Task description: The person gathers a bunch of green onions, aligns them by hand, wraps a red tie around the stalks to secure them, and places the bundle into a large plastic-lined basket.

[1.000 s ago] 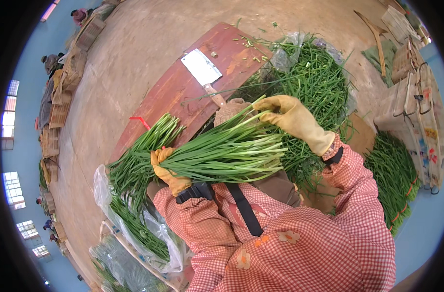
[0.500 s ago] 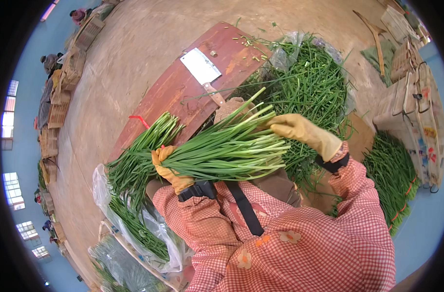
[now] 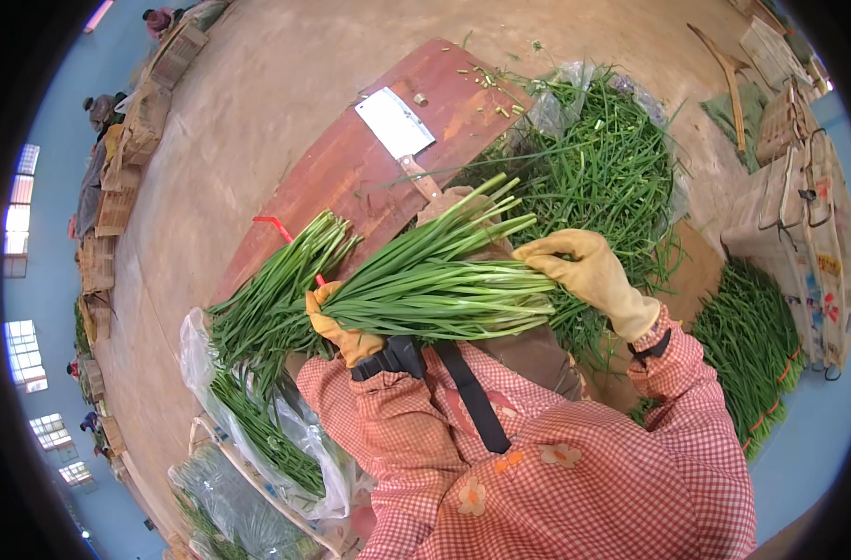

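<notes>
My left hand point(image 3: 337, 322), in an orange-yellow glove, is closed around a bunch of garlic chives point(image 3: 435, 294) above my lap. The long green leaves fan out to the right, where the stem ends are paler. At those ends my right hand point(image 3: 589, 275), in a pale yellow glove, has thumb and fingers brought together in a pinch on the stems. Exactly how many stems it grips is hidden. Just beyond my left hand, another bunch of chives point(image 3: 290, 261) lies on the edge of a reddish board, a red tie point(image 3: 274, 224) beside it.
A cleaver point(image 3: 396, 123) lies on the reddish board point(image 3: 323, 159) among cut stem bits. Loose chives point(image 3: 603, 168) heap on plastic to the right. Tied bundles point(image 3: 747, 345) stand by a pale crate point(image 3: 780, 215). Chives in clear plastic point(image 3: 337, 476) lie at left.
My right hand has come down slightly and its fingers have curled into a pinch at the pale stem ends. The left hand keeps its grip on the bunch.
</notes>
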`<state>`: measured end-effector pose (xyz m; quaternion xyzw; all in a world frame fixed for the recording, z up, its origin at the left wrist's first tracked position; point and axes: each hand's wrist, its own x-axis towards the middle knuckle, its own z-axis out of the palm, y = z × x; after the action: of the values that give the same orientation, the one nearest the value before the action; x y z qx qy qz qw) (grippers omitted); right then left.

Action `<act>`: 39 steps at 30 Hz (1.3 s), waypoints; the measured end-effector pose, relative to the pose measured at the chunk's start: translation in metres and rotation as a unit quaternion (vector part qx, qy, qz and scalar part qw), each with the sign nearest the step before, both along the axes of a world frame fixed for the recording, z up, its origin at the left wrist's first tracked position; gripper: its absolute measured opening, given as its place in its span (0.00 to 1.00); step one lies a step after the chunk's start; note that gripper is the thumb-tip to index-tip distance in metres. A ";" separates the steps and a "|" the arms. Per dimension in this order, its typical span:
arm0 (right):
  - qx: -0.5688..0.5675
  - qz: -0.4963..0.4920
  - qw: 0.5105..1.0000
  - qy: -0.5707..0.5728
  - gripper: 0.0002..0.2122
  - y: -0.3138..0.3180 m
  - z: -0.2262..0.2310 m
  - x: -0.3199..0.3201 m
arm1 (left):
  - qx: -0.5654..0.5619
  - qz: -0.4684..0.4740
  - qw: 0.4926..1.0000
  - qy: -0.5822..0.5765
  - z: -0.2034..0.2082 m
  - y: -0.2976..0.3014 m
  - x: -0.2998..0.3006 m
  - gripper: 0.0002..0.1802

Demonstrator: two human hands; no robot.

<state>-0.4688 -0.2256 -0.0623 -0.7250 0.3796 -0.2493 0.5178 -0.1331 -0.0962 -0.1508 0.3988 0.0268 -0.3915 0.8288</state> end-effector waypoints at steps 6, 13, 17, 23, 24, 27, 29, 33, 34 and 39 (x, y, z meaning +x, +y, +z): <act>0.135 -0.191 0.971 0.046 0.09 -0.009 0.000 -0.037 | -0.018 0.003 0.998 0.055 -0.018 0.003 0.013 0.17; -0.162 -0.024 0.981 0.103 0.12 -0.024 0.024 0.010 | -0.026 -0.007 0.999 0.039 -0.003 0.000 0.003 0.18; -0.146 0.033 0.953 0.264 0.16 -0.027 0.016 0.047 | -0.086 -0.007 0.989 0.124 0.015 -0.003 -0.003 0.18; -0.206 0.060 0.881 0.421 0.21 -0.030 0.009 0.075 | -0.068 0.041 0.992 0.097 0.021 -0.004 -0.006 0.18; -0.201 0.071 0.873 0.438 0.20 -0.029 0.009 0.076 | -0.069 0.035 0.995 0.064 0.020 -0.004 -0.005 0.18; -0.159 0.021 0.901 0.403 0.15 -0.026 0.004 0.077 | -0.072 0.028 0.996 0.049 0.019 -0.004 -0.002 0.17; -0.163 0.009 0.907 0.387 0.14 -0.025 -0.001 0.075 | -0.077 0.025 0.994 0.068 0.019 -0.005 -0.002 0.17; -0.174 -0.012 0.916 0.361 0.13 -0.025 -0.010 0.073 | 0.007 0.091 0.995 -0.042 0.018 -0.008 -0.011 0.17; -0.169 -0.011 0.914 0.370 0.13 -0.025 -0.011 0.073 | 0.041 0.106 0.989 -0.090 0.018 -0.008 -0.012 0.17; -0.038 -0.051 0.970 0.233 0.09 -0.032 -0.006 0.070 | 0.013 0.065 0.989 -0.132 0.020 -0.006 -0.010 0.20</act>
<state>-0.3986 -0.2573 -0.0684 -0.7619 0.5164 -0.1135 0.3740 -0.1432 -0.1019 -0.1313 0.4554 -0.0520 -0.2801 0.8435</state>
